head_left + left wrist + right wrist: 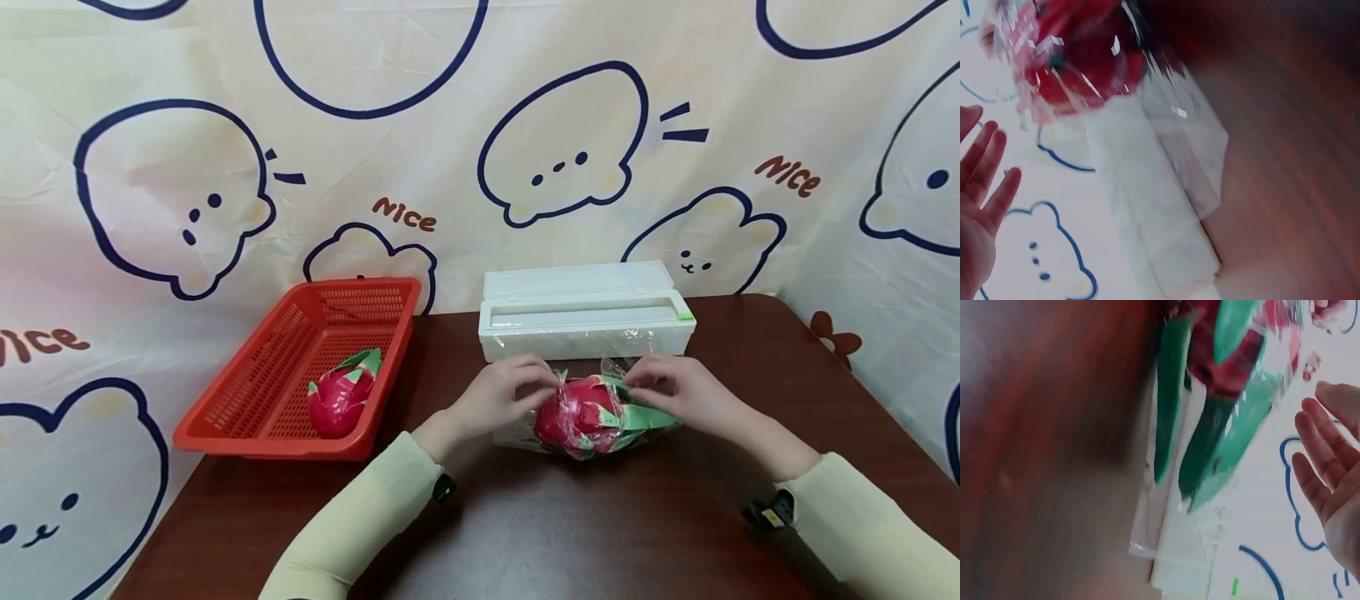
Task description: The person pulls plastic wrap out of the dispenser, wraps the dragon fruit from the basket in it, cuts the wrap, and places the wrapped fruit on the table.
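Observation:
A dragon fruit (570,417), pink with green leaf tips, lies on the table between both hands, loosely covered in clear plastic film (1191,144). My left hand (510,392) is at its left side, fingertips close to the bunched film. On the leafy side is my right hand (682,392), its thumb and fingertips by the film's upper edge. Both wrist views show straight, spread fingers beside the fruit, with no film visible between them. Whether the fingertips touch the film is unclear. Behind stands a white film dispenser box (585,337) with its lid raised.
A red plastic basket (300,446) stands at the left of the dark wooden table (600,533), with another dragon fruit (341,404) inside it. A cream cloth printed with bears (555,158) hangs behind the table and along its right side.

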Action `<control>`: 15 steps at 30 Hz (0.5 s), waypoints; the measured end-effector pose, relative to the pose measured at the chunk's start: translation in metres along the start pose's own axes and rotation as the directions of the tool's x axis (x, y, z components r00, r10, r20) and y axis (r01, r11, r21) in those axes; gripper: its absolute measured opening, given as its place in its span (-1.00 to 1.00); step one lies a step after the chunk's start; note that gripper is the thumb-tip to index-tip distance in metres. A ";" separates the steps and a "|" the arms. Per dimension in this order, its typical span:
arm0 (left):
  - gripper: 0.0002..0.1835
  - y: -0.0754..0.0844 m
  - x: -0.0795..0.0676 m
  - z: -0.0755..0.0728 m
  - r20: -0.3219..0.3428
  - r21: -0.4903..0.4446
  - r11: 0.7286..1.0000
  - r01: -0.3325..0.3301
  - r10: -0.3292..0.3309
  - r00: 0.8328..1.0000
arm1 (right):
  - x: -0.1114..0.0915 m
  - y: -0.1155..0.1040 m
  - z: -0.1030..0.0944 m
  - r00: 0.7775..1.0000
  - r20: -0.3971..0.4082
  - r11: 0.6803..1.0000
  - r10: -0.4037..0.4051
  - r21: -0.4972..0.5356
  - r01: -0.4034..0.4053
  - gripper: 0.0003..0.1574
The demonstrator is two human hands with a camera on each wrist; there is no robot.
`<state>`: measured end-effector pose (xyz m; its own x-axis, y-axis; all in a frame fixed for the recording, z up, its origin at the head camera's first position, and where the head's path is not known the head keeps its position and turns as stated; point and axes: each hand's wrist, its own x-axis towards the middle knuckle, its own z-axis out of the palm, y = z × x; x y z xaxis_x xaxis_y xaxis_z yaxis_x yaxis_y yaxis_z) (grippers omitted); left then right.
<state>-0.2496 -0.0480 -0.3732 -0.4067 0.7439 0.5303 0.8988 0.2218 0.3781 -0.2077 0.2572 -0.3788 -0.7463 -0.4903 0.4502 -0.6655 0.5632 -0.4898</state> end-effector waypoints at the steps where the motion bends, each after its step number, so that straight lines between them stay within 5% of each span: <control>1: -0.81 0.003 0.000 0.000 0.021 -0.002 1.000 -0.012 0.012 1.000 | -0.002 -0.002 0.001 1.000 0.008 1.000 -0.028 0.012 0.028 -0.70; 9: -0.75 0.012 0.009 0.007 0.193 0.148 0.989 -0.014 -0.015 0.981 | -0.002 -0.017 0.010 0.985 0.131 0.994 -0.111 0.017 0.110 -0.60; 15: -0.85 0.011 0.012 0.008 0.217 0.169 0.985 -0.024 -0.013 0.976 | -0.002 -0.018 0.011 0.983 0.164 0.996 -0.084 -0.024 0.089 -0.67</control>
<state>-0.2433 -0.0315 -0.3688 -0.3733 0.8600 0.3478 0.9231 0.3069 0.2318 -0.1945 0.2412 -0.3790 -0.6796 -0.6384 0.3612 -0.7289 0.5327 -0.4299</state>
